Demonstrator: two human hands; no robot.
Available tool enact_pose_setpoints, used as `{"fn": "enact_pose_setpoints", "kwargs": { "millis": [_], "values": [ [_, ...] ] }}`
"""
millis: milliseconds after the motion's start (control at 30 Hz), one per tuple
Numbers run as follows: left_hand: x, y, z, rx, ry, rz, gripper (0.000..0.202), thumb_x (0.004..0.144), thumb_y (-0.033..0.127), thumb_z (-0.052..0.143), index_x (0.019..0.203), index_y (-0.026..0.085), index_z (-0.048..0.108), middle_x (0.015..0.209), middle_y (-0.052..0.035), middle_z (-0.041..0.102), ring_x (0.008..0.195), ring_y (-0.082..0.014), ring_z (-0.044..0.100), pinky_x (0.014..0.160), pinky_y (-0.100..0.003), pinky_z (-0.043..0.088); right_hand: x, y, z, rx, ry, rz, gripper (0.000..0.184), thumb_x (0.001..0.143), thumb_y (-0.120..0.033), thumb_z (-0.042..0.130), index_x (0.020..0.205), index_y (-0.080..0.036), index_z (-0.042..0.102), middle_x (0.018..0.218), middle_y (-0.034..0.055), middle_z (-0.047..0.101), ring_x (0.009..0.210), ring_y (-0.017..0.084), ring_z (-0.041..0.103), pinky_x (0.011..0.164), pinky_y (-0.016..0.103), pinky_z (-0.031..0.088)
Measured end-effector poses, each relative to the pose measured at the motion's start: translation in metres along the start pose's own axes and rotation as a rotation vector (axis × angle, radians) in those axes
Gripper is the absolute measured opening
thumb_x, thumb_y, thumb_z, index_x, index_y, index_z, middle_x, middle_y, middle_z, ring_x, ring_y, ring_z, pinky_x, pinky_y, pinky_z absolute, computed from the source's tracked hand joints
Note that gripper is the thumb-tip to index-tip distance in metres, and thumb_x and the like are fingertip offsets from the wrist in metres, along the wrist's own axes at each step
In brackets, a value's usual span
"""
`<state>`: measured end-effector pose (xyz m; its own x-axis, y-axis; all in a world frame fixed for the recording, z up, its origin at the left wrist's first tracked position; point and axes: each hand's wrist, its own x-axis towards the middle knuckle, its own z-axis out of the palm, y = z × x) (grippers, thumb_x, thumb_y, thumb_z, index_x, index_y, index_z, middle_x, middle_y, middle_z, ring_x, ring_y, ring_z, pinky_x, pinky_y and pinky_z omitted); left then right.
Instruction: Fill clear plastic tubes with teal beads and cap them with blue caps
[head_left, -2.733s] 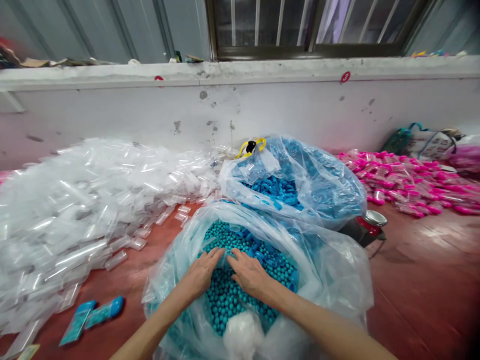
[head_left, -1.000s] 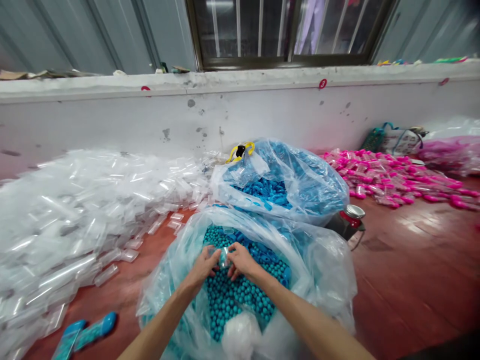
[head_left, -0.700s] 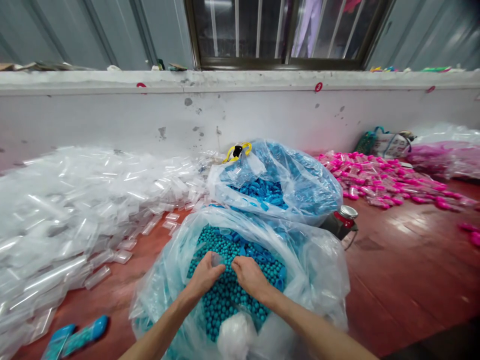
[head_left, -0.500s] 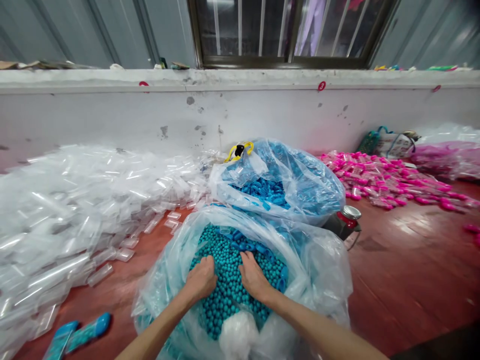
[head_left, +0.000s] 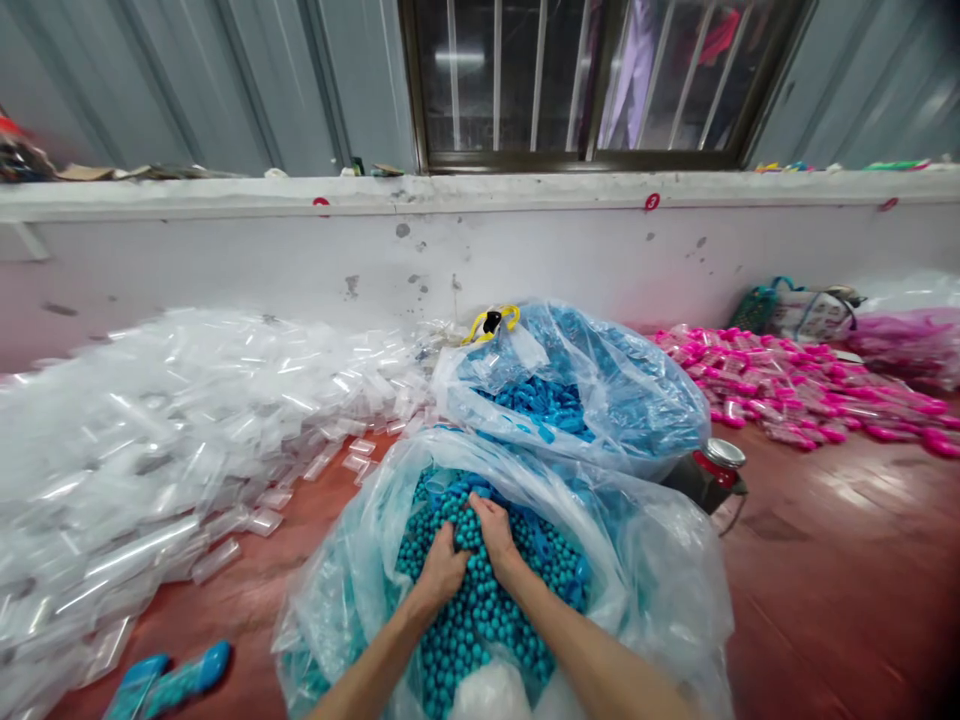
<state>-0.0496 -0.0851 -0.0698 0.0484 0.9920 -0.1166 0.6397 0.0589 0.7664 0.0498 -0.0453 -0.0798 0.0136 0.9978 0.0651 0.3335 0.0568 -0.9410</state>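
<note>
An open clear plastic bag (head_left: 622,590) holds a mass of teal beads (head_left: 465,640). Both my hands are down among the beads, close together. My left hand (head_left: 444,568) is curled with its fingertips partly buried, so what it grips is hidden. Just right of it and a little farther in, my right hand (head_left: 495,530) has bent fingers pressed into the beads near the blue plastic pieces (head_left: 544,545); anything between them is too unclear to name. A white bundled lump of plastic (head_left: 491,692) lies at the bag's near edge.
Behind stands a second bag (head_left: 645,390) of blue pieces (head_left: 547,405). Clear tubes (head_left: 187,420) are heaped on the left, with bead-filled tubes (head_left: 184,683) nearer. Pink-capped tubes (head_left: 810,385) lie right, beyond a silver-lidded jar (head_left: 724,455). A white wall (head_left: 300,265) runs behind.
My hands have come together from opposite sides of the beads, the left moving right and the right reaching slightly farther in. The view has tilted up a little and shifted left.
</note>
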Motion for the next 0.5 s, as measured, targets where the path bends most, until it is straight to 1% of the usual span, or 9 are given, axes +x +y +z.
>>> {"fn": "enact_pose_setpoints", "kwargs": {
  "millis": [67,133,200,267,333,400,467,500],
  "values": [
    [-0.001,-0.002,0.005,-0.128,0.048,0.005,0.038,0.067,0.009,0.046,0.105,0.013,0.049,0.106,-0.0067,0.061,0.099,-0.018,0.055,0.089,-0.03,0.042,-0.007,-0.007,-0.002,0.014,-0.016,-0.034,0.045,0.086,-0.039,0.028,0.072,-0.016,0.064,0.066,0.0018,0.062,0.069,0.017,0.058,0.067,0.025,0.046],
    [-0.001,-0.004,0.01,-0.23,0.084,0.002,0.039,0.068,0.009,0.044,0.106,0.013,0.05,0.102,-0.0049,0.063,0.095,-0.0176,0.057,0.085,-0.03,0.044,-0.016,-0.015,-0.007,0.008,-0.038,-0.09,0.036,0.086,-0.035,0.034,0.079,-0.016,0.064,0.077,0.0027,0.064,0.077,0.017,0.058,0.076,0.025,0.044],
    [0.0,-0.005,0.016,-0.297,0.109,-0.003,0.035,0.069,0.01,0.043,0.103,0.013,0.051,0.097,-0.0048,0.064,0.092,-0.018,0.058,0.082,-0.03,0.046,-0.021,-0.023,-0.014,-0.053,-0.091,-0.167,0.028,0.085,-0.029,0.039,0.09,-0.017,0.064,0.092,0.0044,0.064,0.09,0.017,0.056,0.086,0.026,0.04],
    [0.001,-0.004,0.021,-0.329,0.12,0.004,0.03,0.068,0.012,0.045,0.098,0.013,0.053,0.095,-0.0056,0.064,0.091,-0.0194,0.057,0.081,-0.032,0.045,-0.023,-0.028,-0.021,-0.13,-0.162,-0.223,0.026,0.085,-0.025,0.042,0.1,-0.016,0.061,0.102,0.007,0.062,0.098,0.017,0.053,0.091,0.028,0.036],
    [0.001,-0.002,0.023,-0.341,0.118,0.03,0.029,0.066,0.014,0.05,0.094,0.013,0.053,0.095,-0.0058,0.062,0.093,-0.0206,0.055,0.084,-0.034,0.043,-0.02,-0.03,-0.029,-0.176,-0.231,-0.244,0.027,0.084,-0.023,0.044,0.104,-0.014,0.06,0.105,0.0086,0.061,0.101,0.017,0.053,0.092,0.029,0.037],
    [-0.001,0.0,0.022,-0.352,0.097,0.069,0.03,0.064,0.018,0.054,0.094,0.014,0.052,0.094,-0.0045,0.061,0.094,-0.0204,0.054,0.087,-0.033,0.041,-0.019,-0.031,-0.04,-0.174,-0.292,-0.254,0.027,0.085,-0.023,0.045,0.105,-0.015,0.06,0.106,0.0075,0.062,0.1,0.016,0.054,0.091,0.027,0.038],
    [-0.005,0.001,0.018,-0.363,0.08,0.095,0.029,0.067,0.024,0.054,0.095,0.016,0.051,0.09,-0.0025,0.061,0.091,-0.0193,0.055,0.085,-0.032,0.042,-0.022,-0.031,-0.054,-0.204,-0.329,-0.294,0.027,0.085,-0.023,0.044,0.106,-0.016,0.059,0.107,0.0056,0.062,0.101,0.014,0.055,0.091,0.025,0.038],
    [-0.007,0.002,0.015,-0.367,0.078,0.1,0.029,0.069,0.027,0.054,0.096,0.017,0.05,0.088,-0.0014,0.061,0.089,-0.0187,0.055,0.083,-0.032,0.043,-0.026,-0.03,-0.062,-0.246,-0.326,-0.313,0.026,0.085,-0.023,0.044,0.105,-0.017,0.06,0.106,0.0049,0.062,0.1,0.014,0.055,0.09,0.024,0.038]
  ]
}}
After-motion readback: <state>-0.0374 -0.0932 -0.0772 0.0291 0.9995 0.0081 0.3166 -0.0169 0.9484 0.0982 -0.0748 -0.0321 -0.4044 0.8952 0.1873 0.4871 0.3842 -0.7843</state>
